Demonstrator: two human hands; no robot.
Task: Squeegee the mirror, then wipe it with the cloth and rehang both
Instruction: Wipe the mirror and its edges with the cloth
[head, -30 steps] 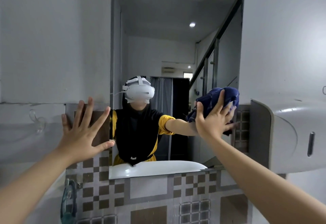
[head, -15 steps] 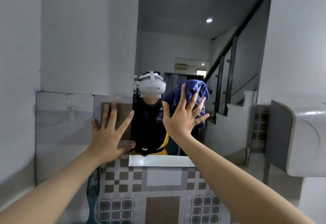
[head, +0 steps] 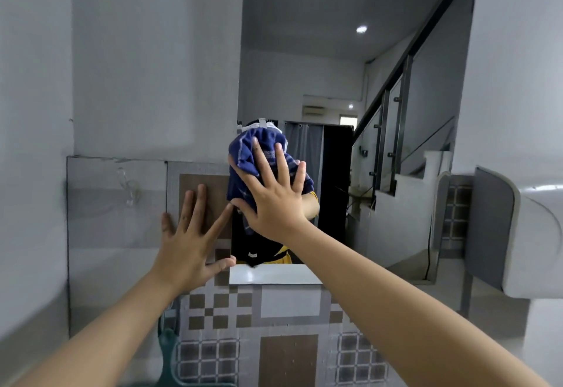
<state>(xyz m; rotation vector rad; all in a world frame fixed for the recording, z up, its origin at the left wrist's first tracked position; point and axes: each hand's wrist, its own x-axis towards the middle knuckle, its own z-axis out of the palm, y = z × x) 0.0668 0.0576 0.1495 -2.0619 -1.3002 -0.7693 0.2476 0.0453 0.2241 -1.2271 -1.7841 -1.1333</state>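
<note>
Head view: right hand (head: pixel 271 200), fingers spread, presses blue cloth (head: pixel 259 155) flat against mirror (head: pixel 350 112) near its left edge; left hand (head: pixel 190 240) splayed open on wall tile (head: pixel 195 188).

Patterned wall tiles (head: pixel 268 310), clear wall hook (head: pixel 129 188), white dispenser (head: pixel 530 240) at right

Free mirror to the right, crowded at the left

The mirror (head: pixel 380 173) glass is open rightward; the left hand (head: pixel 189 246) on the tiled wall (head: pixel 195 185) blocks its left edge.
</note>
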